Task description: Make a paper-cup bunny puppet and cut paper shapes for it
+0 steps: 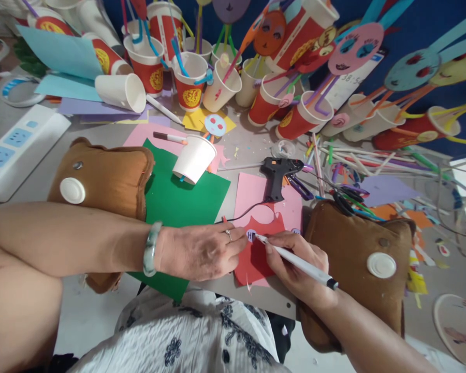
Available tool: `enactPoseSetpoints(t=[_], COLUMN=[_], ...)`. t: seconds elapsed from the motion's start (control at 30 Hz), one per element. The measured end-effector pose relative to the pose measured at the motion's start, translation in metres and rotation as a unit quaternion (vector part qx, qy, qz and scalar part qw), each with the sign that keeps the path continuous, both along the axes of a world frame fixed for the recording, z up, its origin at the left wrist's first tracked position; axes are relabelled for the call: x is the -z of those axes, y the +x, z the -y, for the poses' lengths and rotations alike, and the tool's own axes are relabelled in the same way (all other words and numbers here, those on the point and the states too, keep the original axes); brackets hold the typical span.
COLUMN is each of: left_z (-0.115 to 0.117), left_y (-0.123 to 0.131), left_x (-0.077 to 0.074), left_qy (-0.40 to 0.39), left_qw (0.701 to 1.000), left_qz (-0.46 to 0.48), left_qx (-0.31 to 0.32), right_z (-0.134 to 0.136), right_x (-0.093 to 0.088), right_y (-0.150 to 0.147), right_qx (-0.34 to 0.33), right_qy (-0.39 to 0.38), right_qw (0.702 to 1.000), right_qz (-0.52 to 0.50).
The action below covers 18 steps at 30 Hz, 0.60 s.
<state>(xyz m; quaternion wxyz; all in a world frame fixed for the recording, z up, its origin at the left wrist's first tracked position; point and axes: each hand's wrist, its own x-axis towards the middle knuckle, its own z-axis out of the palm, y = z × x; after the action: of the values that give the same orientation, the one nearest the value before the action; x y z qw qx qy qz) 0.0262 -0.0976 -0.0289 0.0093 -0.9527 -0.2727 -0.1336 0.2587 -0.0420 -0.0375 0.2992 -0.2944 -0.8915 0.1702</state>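
Over the red card [256, 264], the lettered disc [250, 235] sits beneath the pen [303, 265]. The right hand's [305, 282] grip is closed round the pen; whether the left's [204, 252] pinches the disc, I cannot tell. Steady it; stroke lightly.

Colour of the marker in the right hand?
White marker, black rear end; head view shows it.
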Motion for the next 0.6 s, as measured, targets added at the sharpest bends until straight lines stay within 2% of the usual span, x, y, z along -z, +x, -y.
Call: enactPoseSetpoints(t=[0.23,0.4,0.6], left_z=[-0.0003,0.0003,0.0012], left_y=[0.0007,0.0007,0.0006], left_x=[-0.0011,0.0012,-0.0015], left_qy=[-0.010,-0.003,-0.012], left_qw=[0.999,1.000,0.999], left_qz=[-0.051,-0.014,-0.043], left_qx=[0.000,0.000,-0.003], right_z=[-0.0002,0.0002,0.0004], right_x=[-0.0002,-0.0059,-0.0068], right_y=[-0.0009,0.0008,0.0004], right_qx=[0.003,-0.001,-0.009], right_qy=[0.000,-0.001,0.000], right_qw=[1.000,1.000,1.000], right_qz=[0.005,0.005,0.005])
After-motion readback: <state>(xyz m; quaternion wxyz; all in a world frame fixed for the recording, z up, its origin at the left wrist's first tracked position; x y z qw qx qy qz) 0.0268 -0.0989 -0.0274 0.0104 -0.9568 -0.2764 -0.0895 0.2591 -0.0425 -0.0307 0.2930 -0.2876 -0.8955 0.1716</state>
